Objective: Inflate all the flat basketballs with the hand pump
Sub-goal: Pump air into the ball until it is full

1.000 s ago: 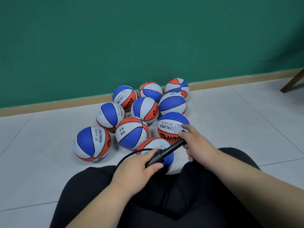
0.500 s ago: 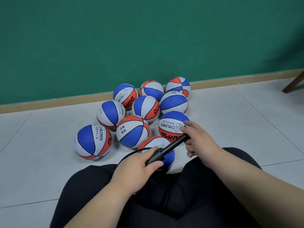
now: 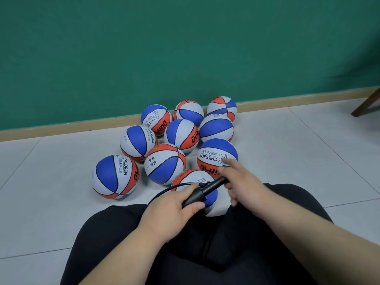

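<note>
Right hand (image 3: 244,182) has come back toward the left one since half a second ago, so less of the hand pump (image 3: 200,195) rod shows: a push stroke, by my reading. It holds the handle end with its lower fingers curled and the index stretched forward, though it is blurred. The left hand (image 3: 170,210) grips the barrel, just above the pumped basketball (image 3: 193,177), which sits on the floor between the person's legs. The hose (image 3: 164,191) loops out to that ball's left; where it enters the ball is hidden.

Only the legs steady that ball, so a hard stroke could roll it and bend or pull out the needle. The loose right grip could slip off the handle. Nine other basketballs (image 3: 165,163) crowd just behind that ball and could be knocked and scattered.
</note>
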